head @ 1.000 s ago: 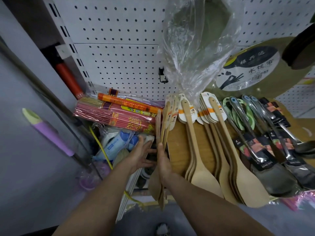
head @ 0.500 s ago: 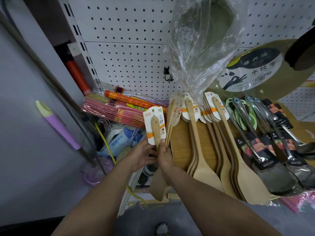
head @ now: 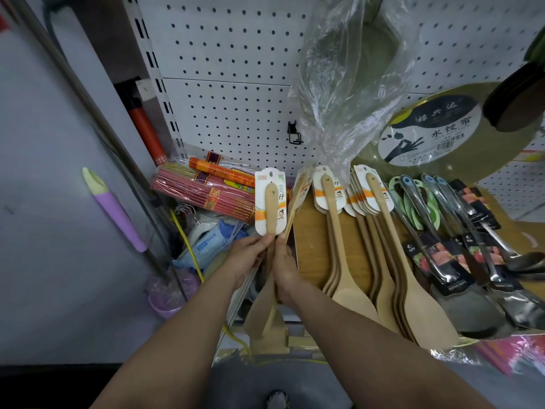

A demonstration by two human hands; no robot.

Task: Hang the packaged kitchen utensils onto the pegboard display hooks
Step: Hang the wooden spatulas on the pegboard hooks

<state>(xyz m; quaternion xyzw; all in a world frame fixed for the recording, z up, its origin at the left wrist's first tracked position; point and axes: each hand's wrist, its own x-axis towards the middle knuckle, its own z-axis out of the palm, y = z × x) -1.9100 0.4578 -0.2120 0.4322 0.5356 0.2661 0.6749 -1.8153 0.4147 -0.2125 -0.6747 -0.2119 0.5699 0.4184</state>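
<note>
Carded wooden spatula (head: 269,202) held before the pegboard (head: 236,84).
Left hand (head: 246,258) pinches its handle, right hand (head: 283,267) grips adjacent spatulas (head: 292,208); long axis upright, card far, blade near.

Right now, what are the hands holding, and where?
Left hand pinches a carded wooden spatula mid-handle, below the card; right hand grips more wooden spatulas by their handles.

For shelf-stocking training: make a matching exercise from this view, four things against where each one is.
Things:
1. carded wooden spatula
2. black hook
3. incense bundle
4. metal spatulas

Places:
A. bare on the pegboard
B. far right of the row
C. held by the left hand
D. lying left of the wooden spatulas

Pairs: 1-C, 2-A, 3-D, 4-B
</note>
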